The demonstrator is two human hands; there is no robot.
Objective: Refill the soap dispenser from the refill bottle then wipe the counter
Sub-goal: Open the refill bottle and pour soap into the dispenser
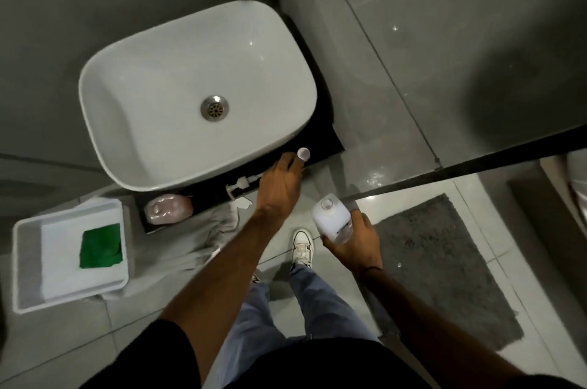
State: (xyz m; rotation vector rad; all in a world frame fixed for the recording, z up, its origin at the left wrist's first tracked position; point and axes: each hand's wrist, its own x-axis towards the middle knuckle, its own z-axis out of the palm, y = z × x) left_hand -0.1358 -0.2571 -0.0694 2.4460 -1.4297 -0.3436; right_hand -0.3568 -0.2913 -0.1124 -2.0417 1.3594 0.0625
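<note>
The pinkish soap dispenser [168, 209] stands with its top off on the black counter [330, 142], in front of the white basin [127, 109]. Its white pump head [240, 186] lies on the counter beside it. My left hand [279, 187] reaches over the counter's front right corner, and its fingertips pinch a small white cap [303, 153]. My right hand [352, 242] holds the white refill bottle [332, 218] upright below the counter's edge, its mouth uncovered.
A white tray [19, 261] at the left holds a folded green cloth [101, 245]. A grey rag [219, 229] hangs off the counter's front. A dark bath mat [444, 261] lies on the floor to the right, behind a black door track [476, 163].
</note>
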